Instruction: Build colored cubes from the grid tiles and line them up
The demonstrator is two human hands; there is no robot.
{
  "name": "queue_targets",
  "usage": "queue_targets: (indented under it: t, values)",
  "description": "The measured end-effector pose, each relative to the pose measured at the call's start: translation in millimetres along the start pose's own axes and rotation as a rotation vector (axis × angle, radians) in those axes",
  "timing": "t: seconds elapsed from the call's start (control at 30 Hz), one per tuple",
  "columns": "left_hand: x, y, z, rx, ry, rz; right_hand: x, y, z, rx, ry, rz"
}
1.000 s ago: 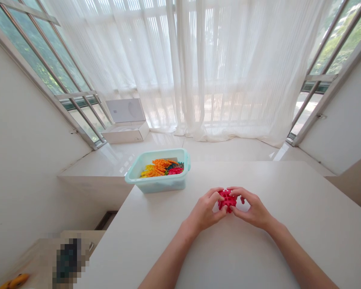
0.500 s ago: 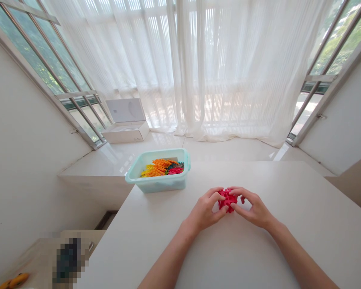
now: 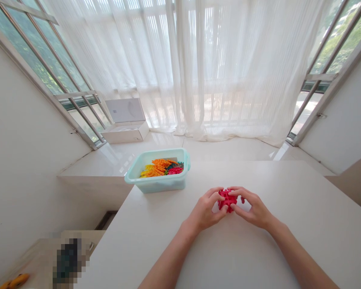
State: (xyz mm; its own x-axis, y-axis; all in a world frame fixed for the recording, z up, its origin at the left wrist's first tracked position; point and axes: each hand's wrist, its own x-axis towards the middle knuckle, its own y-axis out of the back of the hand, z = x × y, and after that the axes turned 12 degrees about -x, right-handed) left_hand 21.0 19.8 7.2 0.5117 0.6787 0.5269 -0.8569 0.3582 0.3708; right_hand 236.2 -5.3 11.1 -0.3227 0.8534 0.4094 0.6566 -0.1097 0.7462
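The left hand (image 3: 205,208) and right hand (image 3: 255,208) pinch the red toy (image 3: 229,199) between them, in from the tabletop (image 3: 276,178) far edge — probably light, stiff plastic, best held by its sides.

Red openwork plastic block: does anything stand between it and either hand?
Nothing visible does: the left hand and right hand both have fingers on the red openwork plastic block. The pale turquoise bin stands apart, farther off to the left.
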Motion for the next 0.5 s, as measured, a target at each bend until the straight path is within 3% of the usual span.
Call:
queue_targets:
  t: [0.5]
  values:
    - [4,-3.5,-10,-0.195,0.059,0.025,0,-10,5,-0.060,0.021,0.113]
